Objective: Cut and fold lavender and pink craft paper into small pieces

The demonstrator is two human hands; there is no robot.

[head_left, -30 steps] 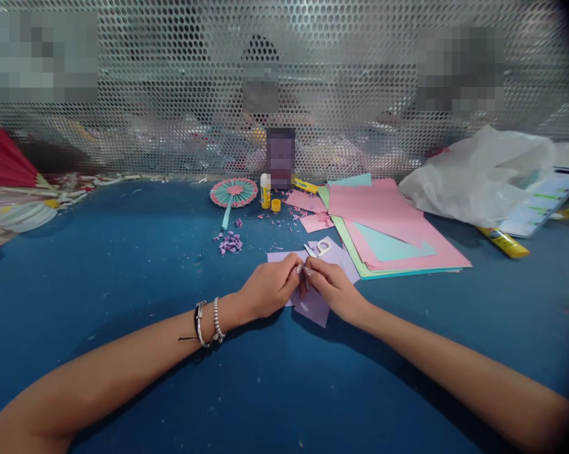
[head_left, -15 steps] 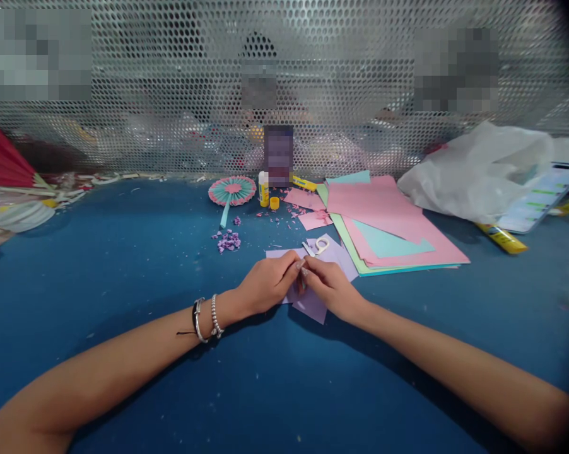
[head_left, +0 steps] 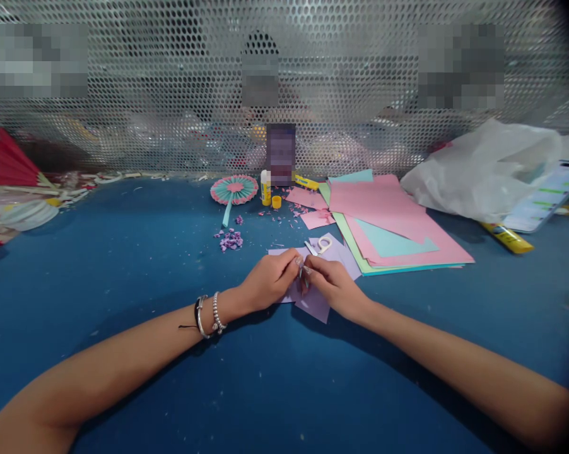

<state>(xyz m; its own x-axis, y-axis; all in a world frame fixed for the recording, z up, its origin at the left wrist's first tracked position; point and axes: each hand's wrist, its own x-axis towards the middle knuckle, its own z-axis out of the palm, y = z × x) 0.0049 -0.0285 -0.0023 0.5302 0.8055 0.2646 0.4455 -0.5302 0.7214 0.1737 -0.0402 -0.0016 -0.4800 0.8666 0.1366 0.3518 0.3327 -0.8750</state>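
My left hand (head_left: 268, 282) and my right hand (head_left: 334, 285) meet fingertip to fingertip at the middle of the blue table (head_left: 123, 265). Both pinch a small folded piece of purple paper (head_left: 302, 277) held between them. Under the hands lie flat purple paper sheets (head_left: 315, 304). Small white-handled scissors (head_left: 318, 245) rest on purple paper just beyond my fingers. My left wrist wears bracelets.
A stack of pink, green and teal paper (head_left: 388, 224) lies to the right. A paper fan (head_left: 234, 190), a glue stick (head_left: 265, 187) with its yellow cap (head_left: 275, 202) and purple scraps (head_left: 230, 239) sit behind. A plastic bag (head_left: 483, 170), a phone (head_left: 544, 198) and a perforated screen (head_left: 171, 94) bound the far side.
Hardly anything has moved. My fingers shift slightly on the small purple piece, still pinched between both hands in the same spot.
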